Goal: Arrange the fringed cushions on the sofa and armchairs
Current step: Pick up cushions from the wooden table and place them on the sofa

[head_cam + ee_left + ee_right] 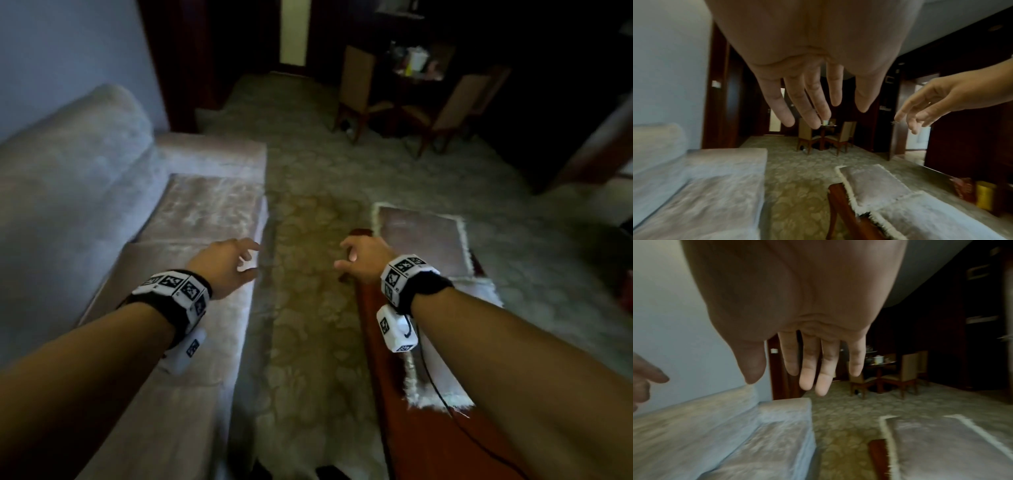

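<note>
Left hand (224, 263) over the sofa (191, 219), right hand (366, 257) above two fringed cushions (423, 240) on the bench (376, 342); each grip spread, holding nothing

carpet strip (308, 274) open between sofa (191, 240) and wooden table (376, 342); fringed cushions (424, 240) cover tabletop.

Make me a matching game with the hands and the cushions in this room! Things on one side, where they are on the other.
Things:
1. left hand
2. right hand
3. far fringed cushion
4. dining chairs

Places:
A. lying flat on the wooden table
B. at the back of the room
C. open, above the sofa seat
D. open, over the wooden table's end

Pairs: 1-C, 2-D, 3-A, 4-B
</note>
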Demonstrator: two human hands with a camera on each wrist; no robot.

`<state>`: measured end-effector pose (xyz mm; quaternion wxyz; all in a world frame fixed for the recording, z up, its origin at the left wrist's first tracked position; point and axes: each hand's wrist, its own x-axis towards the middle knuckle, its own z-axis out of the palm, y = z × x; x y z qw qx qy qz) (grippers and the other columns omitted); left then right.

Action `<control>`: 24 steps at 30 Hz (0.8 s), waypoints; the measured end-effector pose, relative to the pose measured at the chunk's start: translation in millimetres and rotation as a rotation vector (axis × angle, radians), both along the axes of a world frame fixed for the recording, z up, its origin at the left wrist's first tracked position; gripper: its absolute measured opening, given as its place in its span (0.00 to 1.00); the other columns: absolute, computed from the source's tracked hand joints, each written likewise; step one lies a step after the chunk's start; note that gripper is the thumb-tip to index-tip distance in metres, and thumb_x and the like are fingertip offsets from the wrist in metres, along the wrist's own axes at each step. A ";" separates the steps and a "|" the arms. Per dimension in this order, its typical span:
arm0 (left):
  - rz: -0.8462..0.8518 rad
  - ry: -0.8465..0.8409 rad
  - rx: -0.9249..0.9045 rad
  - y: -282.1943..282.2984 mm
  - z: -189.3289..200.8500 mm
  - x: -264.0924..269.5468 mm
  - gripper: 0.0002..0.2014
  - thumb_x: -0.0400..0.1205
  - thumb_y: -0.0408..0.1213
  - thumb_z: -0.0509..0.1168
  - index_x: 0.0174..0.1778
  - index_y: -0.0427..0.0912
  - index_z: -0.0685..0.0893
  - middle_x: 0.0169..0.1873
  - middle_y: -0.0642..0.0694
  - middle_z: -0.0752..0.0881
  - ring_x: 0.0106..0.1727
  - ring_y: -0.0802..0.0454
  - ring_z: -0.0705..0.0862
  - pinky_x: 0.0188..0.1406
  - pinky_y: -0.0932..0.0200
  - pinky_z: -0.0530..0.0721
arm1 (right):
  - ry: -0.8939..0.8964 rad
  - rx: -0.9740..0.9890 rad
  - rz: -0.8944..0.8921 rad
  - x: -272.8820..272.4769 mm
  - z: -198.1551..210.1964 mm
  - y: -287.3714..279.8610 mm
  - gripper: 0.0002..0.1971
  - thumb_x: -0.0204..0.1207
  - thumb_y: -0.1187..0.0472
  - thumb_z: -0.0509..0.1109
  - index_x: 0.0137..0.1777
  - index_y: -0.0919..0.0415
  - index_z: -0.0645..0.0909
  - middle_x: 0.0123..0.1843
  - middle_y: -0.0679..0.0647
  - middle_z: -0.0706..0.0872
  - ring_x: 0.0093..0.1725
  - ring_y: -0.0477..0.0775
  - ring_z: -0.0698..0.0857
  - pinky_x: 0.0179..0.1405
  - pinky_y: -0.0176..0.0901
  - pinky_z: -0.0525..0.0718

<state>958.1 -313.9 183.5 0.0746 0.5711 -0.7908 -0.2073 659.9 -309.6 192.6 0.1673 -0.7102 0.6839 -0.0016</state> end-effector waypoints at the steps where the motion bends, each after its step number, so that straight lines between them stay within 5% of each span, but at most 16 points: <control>1: -0.050 0.001 -0.014 -9.1 2.8 -28.9 0.23 0.80 0.49 0.70 0.72 0.54 0.77 0.58 0.52 0.86 0.54 0.51 0.86 0.57 0.49 0.85 | -0.008 0.007 -0.047 -29.3 1.5 4.6 0.30 0.78 0.40 0.70 0.75 0.55 0.76 0.67 0.58 0.85 0.70 0.63 0.80 0.68 0.54 0.78; 12: -0.482 -0.036 -0.024 -72.6 9.0 -280.7 0.25 0.80 0.57 0.67 0.73 0.60 0.75 0.61 0.57 0.85 0.58 0.57 0.85 0.58 0.49 0.85 | -0.034 0.039 -0.467 -254.7 -11.5 58.5 0.31 0.76 0.36 0.68 0.74 0.51 0.75 0.60 0.54 0.88 0.64 0.58 0.84 0.63 0.55 0.83; 19: -0.745 -0.121 0.032 -139.2 -21.0 -394.3 0.26 0.76 0.60 0.67 0.71 0.63 0.75 0.56 0.63 0.82 0.55 0.57 0.84 0.54 0.48 0.87 | -0.062 0.150 -0.762 -333.2 -50.4 66.1 0.33 0.73 0.32 0.68 0.75 0.47 0.75 0.67 0.54 0.86 0.66 0.58 0.83 0.68 0.55 0.81; 24: -0.957 -0.197 0.023 -198.5 -47.0 -472.0 0.25 0.78 0.54 0.68 0.72 0.58 0.76 0.58 0.56 0.82 0.56 0.52 0.83 0.58 0.48 0.84 | -0.070 0.156 -0.954 -364.8 -77.6 42.5 0.31 0.77 0.37 0.69 0.76 0.51 0.76 0.64 0.53 0.88 0.66 0.58 0.83 0.67 0.53 0.80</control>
